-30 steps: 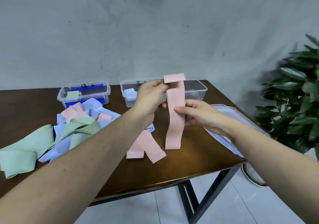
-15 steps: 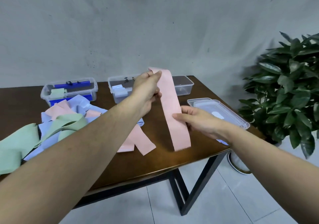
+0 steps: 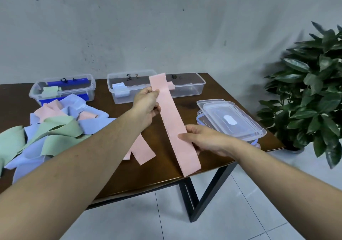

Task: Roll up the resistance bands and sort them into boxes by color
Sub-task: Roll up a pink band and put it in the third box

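Since a moment ago the pink band [image 3: 174,121] has been drawn out straighter and lower, its bottom end now past the table's [image 3: 151,173] front edge. Left hand [image 3: 146,108] pinches it near the top between thumb and fingers; right hand [image 3: 201,139] pinches its right edge lower down. Loose bands [image 3: 53,128] lie heaped toward the left edge, three clear boxes [image 3: 157,88] line the back edge, and stacked lids [image 3: 233,121] sit by the right edge.

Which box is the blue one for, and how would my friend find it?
On the brown table, three clear boxes line the back edge by the wall. It is the middle box. Only it holds a pale blue roll; the left box holds a green roll.
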A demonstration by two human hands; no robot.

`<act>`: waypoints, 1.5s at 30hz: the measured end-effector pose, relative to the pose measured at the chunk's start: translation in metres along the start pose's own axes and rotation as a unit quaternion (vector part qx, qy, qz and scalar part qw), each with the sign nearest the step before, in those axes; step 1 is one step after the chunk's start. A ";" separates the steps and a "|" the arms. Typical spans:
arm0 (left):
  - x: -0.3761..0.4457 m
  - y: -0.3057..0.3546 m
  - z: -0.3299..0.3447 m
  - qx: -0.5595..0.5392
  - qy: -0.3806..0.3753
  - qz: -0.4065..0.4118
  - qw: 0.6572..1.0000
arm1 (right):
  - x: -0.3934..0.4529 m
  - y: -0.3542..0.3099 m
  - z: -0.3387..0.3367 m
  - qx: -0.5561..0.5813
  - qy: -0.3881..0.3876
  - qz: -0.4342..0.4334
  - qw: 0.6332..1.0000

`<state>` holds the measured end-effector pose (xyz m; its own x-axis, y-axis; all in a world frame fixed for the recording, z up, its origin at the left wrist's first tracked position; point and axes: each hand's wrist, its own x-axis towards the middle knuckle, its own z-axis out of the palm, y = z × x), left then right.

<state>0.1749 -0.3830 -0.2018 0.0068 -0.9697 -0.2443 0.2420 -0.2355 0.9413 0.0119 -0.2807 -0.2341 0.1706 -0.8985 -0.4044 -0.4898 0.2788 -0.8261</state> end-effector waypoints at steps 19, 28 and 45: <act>0.075 -0.059 0.026 0.106 0.032 -0.099 0.989 | 0.038 0.037 -0.020 -0.295 0.085 0.006 0.952; 0.017 -0.087 0.012 0.379 -0.028 0.106 0.919 | 0.025 0.056 -0.022 -0.208 0.099 -0.106 0.967; -0.081 -0.135 -0.034 0.539 -0.158 0.307 0.768 | -0.001 0.108 -0.015 -0.234 0.085 -0.332 0.910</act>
<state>0.1743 -0.2700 -0.3170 -0.4791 -0.8468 0.2309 -0.6580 0.5206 0.5441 -0.0540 -0.2544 -0.3168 0.4458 -0.8668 0.2233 -0.6440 -0.4839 -0.5926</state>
